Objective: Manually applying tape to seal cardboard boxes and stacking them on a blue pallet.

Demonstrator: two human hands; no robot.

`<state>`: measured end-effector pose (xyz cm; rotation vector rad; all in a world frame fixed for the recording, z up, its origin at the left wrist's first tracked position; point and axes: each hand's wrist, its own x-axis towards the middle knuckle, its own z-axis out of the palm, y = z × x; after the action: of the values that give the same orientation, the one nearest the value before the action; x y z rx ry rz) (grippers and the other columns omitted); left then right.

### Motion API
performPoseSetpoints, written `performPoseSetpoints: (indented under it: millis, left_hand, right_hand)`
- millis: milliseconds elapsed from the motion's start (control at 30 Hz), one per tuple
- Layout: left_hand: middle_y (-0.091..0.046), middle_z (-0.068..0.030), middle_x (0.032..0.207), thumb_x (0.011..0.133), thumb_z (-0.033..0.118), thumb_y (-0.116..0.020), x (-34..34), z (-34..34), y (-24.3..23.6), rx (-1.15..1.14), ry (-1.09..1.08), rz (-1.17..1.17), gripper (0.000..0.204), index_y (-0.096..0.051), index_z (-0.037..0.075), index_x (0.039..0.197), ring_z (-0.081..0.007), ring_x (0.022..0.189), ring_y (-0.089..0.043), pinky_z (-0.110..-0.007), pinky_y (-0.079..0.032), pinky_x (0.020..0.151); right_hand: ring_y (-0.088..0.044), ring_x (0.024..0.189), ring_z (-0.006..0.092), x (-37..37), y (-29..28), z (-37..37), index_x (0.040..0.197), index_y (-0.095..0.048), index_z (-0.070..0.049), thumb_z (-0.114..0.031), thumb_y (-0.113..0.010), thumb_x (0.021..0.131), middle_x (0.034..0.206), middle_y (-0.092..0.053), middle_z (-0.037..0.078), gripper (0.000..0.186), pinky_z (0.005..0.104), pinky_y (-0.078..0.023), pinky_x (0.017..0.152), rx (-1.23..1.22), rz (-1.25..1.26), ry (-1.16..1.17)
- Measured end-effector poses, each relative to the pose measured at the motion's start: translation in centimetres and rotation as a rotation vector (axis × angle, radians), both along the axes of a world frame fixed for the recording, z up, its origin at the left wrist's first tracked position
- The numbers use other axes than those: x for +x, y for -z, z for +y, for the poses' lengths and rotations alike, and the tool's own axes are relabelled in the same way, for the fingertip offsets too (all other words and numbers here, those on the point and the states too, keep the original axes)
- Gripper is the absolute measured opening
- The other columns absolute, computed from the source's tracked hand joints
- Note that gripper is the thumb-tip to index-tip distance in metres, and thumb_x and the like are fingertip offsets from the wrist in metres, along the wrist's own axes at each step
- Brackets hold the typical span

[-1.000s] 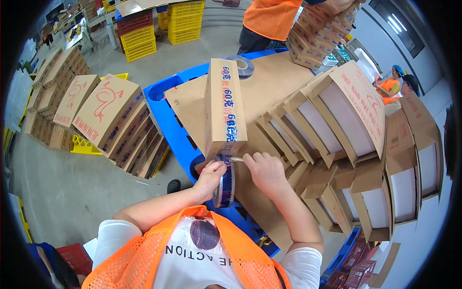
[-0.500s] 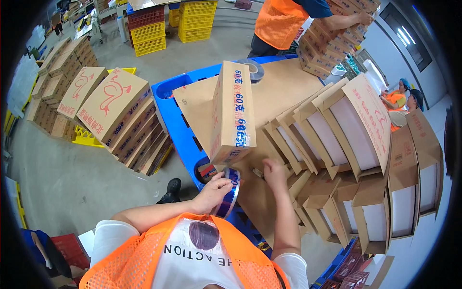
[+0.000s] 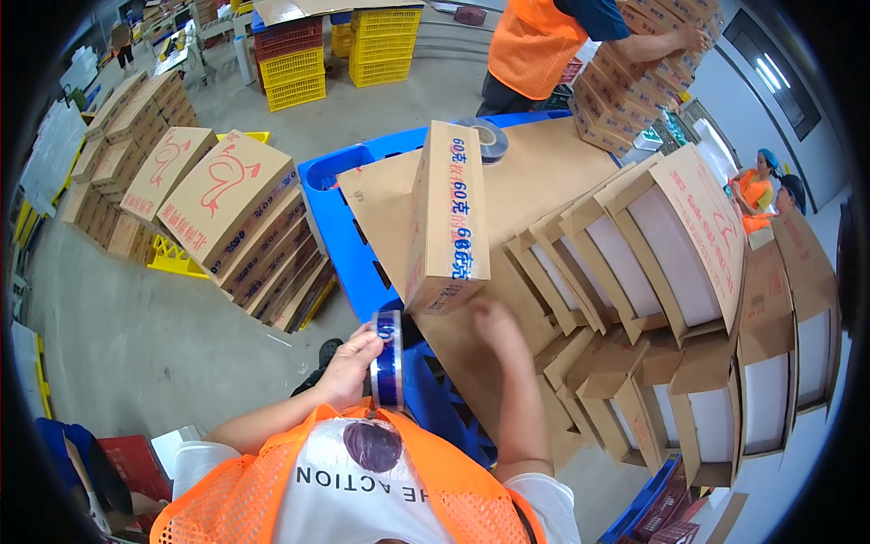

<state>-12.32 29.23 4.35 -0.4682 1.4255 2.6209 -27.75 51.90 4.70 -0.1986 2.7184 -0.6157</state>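
In my left hand (image 3: 352,367) is a wide roll of printed packing tape (image 3: 388,363), gripped at its rim and held upright with its blue-violet band facing away from the fingers. A closed brown carton (image 3: 449,208) stands in front of me, with clear tape over the blue print on its narrow top. My right hand (image 3: 497,326) is beside the carton's near end, smeared by motion, so its fingers cannot be made out. Under the carton lies a cardboard sheet (image 3: 553,168) on a blue pallet (image 3: 328,218). Another tape roll (image 3: 492,142) lies behind the carton.
Open-ended cartons with white contents (image 3: 666,240) are stacked to the right. Closed cartons (image 3: 227,195) stand in piles at left, some on a yellow crate (image 3: 172,258). A co-worker in an orange vest (image 3: 535,50) handles a carton stack (image 3: 616,100) at the back. Yellow crates (image 3: 385,45) stand beyond.
My left hand has moved left with the tape roll, which is now turned more upright. My right hand has shifted slightly left, to the carton's near end. The view has shifted a little.
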Motion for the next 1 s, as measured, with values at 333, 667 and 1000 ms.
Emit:
performPoseSetpoints:
  millis: [333,667,1000]
  left_hand:
    - [-0.039,-0.0081,0.129,0.087,0.013,-0.052,-1.5,-6.2,0.7,-0.041,-0.247,0.111,0.017,-0.062,0.004,0.098,-0.0162,0.119,-0.036,-0.029,-0.031,0.096]
    - [-0.030,-0.0093,0.136,0.087,0.010,-0.049,2.7,-19.6,-8.0,-0.232,-0.332,0.343,0.020,-0.061,0.000,0.101,-0.0184,0.123,-0.031,-0.032,-0.026,0.100]
    - [-0.037,-0.0179,0.131,0.085,0.009,-0.053,9.5,-31.2,-9.4,-0.396,-0.535,0.315,0.019,-0.063,0.002,0.098,-0.0250,0.124,-0.032,-0.036,-0.028,0.099]
  right_hand:
    - [-0.036,0.122,0.0334,-7.5,-11.0,-9.8,0.133,-0.031,-0.009,-0.044,-0.073,0.059,0.129,-0.038,0.023,0.091,0.0385,-0.035,0.098,-0.485,0.143,0.011]
    - [-0.056,0.087,0.0211,-13.0,-9.8,-12.1,0.125,-0.035,-0.006,-0.010,-0.069,0.052,0.096,-0.056,0.012,0.080,0.0343,-0.048,0.069,-0.393,0.147,0.092]
    - [-0.056,0.094,0.0282,-9.3,-27.8,-28.4,0.137,-0.022,-0.004,-0.009,-0.068,0.048,0.113,-0.052,0.020,0.100,0.0329,-0.047,0.077,-0.064,0.319,-0.295]
